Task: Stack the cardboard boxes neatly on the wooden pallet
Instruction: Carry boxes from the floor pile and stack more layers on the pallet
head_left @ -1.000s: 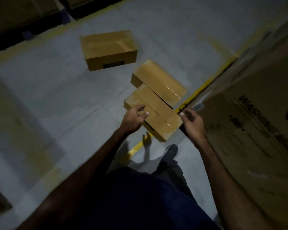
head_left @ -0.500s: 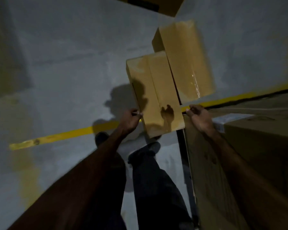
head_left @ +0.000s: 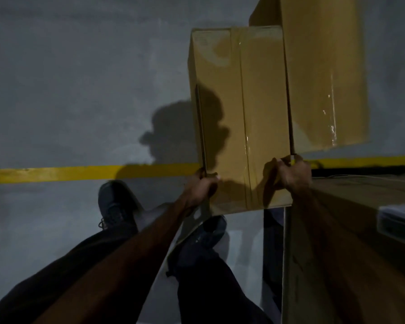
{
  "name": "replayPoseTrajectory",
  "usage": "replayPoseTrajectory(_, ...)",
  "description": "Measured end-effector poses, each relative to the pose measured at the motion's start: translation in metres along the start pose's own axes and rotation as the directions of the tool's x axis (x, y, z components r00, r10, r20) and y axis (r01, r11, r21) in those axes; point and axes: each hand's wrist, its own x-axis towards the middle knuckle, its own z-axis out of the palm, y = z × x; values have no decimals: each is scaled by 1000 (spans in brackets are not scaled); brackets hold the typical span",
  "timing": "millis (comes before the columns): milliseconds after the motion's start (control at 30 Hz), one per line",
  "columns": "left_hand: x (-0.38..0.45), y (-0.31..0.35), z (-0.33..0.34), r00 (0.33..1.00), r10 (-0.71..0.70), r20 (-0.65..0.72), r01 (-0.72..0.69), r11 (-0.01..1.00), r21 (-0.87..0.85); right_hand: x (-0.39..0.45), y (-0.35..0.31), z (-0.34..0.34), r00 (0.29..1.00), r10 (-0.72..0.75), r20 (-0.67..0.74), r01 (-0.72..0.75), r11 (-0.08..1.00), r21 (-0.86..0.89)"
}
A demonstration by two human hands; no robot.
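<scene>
We see a dim, soft picture: our head's shadow falls on the floor (head_left: pixel 80 101) and near box (head_left: pixel 241 118), tape on the far box (head_left: pixel 325 85) glints (light from behind us), and the edges darken.

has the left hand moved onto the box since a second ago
Yes. The left hand now grips the near box at its left edge, lower against the yellow floor line.

Both hands grip one taped cardboard box (head_left: pixel 241 118) — left hand (head_left: pixel 200 187) at its left edge, right hand (head_left: pixel 292 171) at its right — above the grey floor (head_left: pixel 68 90).
</scene>
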Motion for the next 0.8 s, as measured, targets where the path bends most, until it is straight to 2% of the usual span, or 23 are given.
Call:
replayPoseTrajectory(100, -3, -5, 10, 999, 21, 32, -17, 994, -109, 1, -4, 0, 991, 85, 105, -93, 992, 81)
replayPoseTrajectory(200, -6, -1, 7, 998, 46, 33, -37, 972, -231, -2, -9, 2, 990, 95, 105, -112, 979, 168)
replayPoseTrajectory(333, -42, 26, -12, 994, 107, -26, -110, 955, -276, -39, -21, -17, 996, -77, 41, 65, 969, 239)
replayPoseTrajectory(500, -127, 104, -75, 962, 261, -81, -273, 916, -293, -117, -76, -70, 967, -210, 143, 133, 899, 416)
replayPoseTrajectory(633, -227, 163, -128, 925, 371, -78, -379, 895, -237, -207, -131, -122, 924, -261, 279, 21, 764, 645)
replayPoseTrajectory(733, -312, 189, -156, 908, 405, -106, -418, 878, -234, -287, -166, -147, 886, -302, 352, -65, 671, 739)
replayPoseTrajectory(800, -368, 199, -172, 901, 408, -149, -431, 879, -203, -339, -187, -158, 874, -333, 354, -60, 648, 759)
